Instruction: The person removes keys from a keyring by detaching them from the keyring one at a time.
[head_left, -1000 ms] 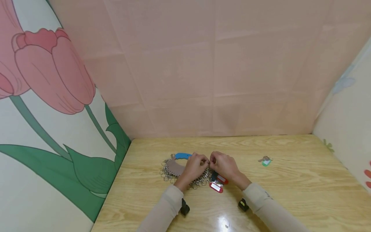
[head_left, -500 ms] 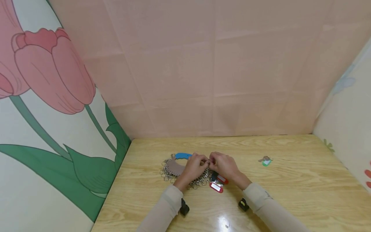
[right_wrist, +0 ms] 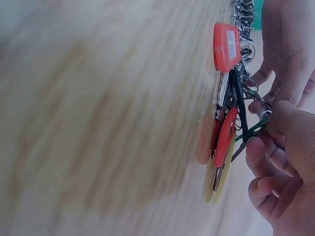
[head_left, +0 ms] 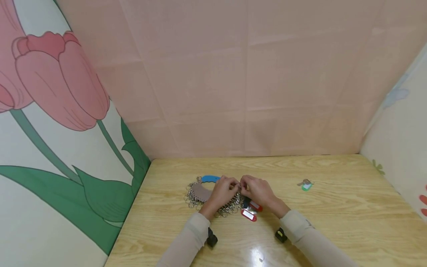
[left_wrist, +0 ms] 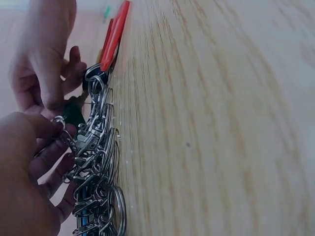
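Note:
A ring-shaped holder with a brown band [head_left: 201, 193] and a blue section [head_left: 211, 179] lies on the table, fringed with metal clasps and rings [left_wrist: 109, 162]. The left hand [head_left: 221, 193] pinches a small metal ring [left_wrist: 60, 119] at the holder's right side. Fingertips nearly meeting it, the right hand [head_left: 258, 190] pinches at the same ring [right_wrist: 266, 114], with a green piece [right_wrist: 257, 129] by its fingers. Red-framed tags [head_left: 248, 215] and keys lie just below the hands. The fingers partly hide where the ring and clasp join.
To the right on the wooden table [head_left: 333, 215] lies a key with a green tag [head_left: 306, 186]. Black wrist devices [head_left: 211, 239] show under both forearms. A pink cloth wall [head_left: 247, 92] stands behind, with a tulip-printed panel [head_left: 66, 81] at left.
Both hands stay nearly in place, with only slight finger movement at the ring. The holder and the tags lie as before.

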Action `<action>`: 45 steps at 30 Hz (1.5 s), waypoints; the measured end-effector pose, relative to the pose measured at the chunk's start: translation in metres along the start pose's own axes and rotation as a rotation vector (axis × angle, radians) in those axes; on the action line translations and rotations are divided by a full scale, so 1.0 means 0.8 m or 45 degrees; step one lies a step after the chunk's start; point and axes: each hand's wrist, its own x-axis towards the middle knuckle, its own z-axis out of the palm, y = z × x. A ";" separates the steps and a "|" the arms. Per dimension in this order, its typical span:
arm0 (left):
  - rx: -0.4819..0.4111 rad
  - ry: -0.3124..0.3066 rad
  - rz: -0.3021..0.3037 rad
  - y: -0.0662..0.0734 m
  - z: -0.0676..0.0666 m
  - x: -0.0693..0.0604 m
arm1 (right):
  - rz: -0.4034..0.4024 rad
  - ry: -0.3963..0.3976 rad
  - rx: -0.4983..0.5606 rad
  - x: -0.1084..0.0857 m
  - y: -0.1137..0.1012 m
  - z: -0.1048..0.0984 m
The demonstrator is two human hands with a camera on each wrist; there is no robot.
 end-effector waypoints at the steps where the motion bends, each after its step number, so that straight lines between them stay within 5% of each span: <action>1: 0.006 0.003 0.003 0.000 0.000 0.000 | 0.008 -0.007 0.002 0.000 0.000 0.000; 12: 0.012 0.046 -0.005 0.001 -0.001 0.000 | 0.183 -0.086 0.070 0.002 -0.008 -0.001; 22: -0.027 0.051 -0.044 0.002 -0.001 0.001 | 0.235 -0.085 0.043 0.004 -0.016 0.000; 45: -0.039 0.070 -0.075 0.001 -0.001 0.003 | 0.184 0.007 0.017 0.003 -0.019 0.001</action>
